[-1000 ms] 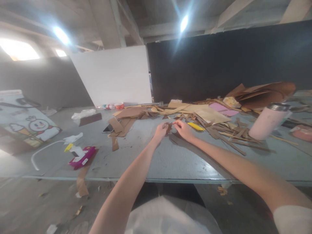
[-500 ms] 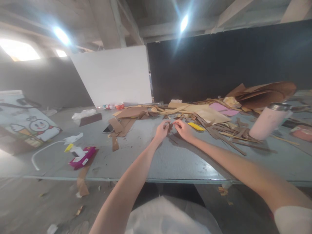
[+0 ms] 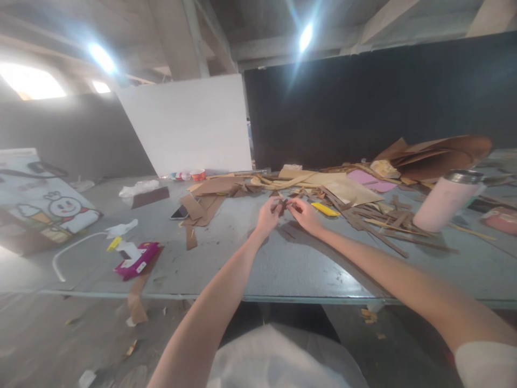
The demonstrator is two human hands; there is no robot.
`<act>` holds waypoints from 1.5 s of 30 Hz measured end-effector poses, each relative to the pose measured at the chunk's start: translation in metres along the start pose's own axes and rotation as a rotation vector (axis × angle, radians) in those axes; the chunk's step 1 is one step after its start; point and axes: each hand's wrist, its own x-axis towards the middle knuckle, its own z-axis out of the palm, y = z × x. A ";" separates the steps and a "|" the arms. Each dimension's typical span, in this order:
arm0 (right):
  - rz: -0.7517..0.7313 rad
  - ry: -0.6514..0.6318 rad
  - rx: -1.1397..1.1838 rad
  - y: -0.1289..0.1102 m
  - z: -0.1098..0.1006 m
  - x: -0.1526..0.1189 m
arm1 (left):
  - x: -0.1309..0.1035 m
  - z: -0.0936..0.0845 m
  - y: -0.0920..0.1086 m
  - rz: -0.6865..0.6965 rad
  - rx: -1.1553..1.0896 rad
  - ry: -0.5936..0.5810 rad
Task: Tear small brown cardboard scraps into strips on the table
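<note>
My left hand (image 3: 268, 216) and my right hand (image 3: 304, 214) meet over the middle of the grey table (image 3: 226, 258), fingers bent and closed. Between their fingertips is a small dark brown piece (image 3: 284, 206), gripped from both sides; it looks like a scrap of the brown board, but its shape is too small to make out. A yellow utility knife (image 3: 325, 209) lies just right of my right hand. Thin dark slivers (image 3: 288, 234) rest on the table below my fingers.
Brown strips (image 3: 375, 226) and a pink thermos (image 3: 447, 200) occupy the right side. Cut brown sheets (image 3: 208, 207) partly cover a phone (image 3: 179, 212) at left. Nearer the front edge sits a magenta wipes pack (image 3: 137, 261). A printed bag (image 3: 48, 205) stands far left.
Both hands stay in nearly the same place. The fingers of my right hand have shifted slightly around the small brown piece.
</note>
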 end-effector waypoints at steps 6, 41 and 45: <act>-0.065 -0.023 0.022 -0.002 0.000 -0.002 | -0.001 0.000 0.007 0.044 0.002 0.060; -0.091 0.042 0.000 -0.008 0.002 -0.005 | -0.004 0.004 0.011 0.078 0.075 0.064; -0.123 0.063 -0.030 -0.012 0.000 -0.006 | -0.004 0.005 0.010 0.087 0.067 0.054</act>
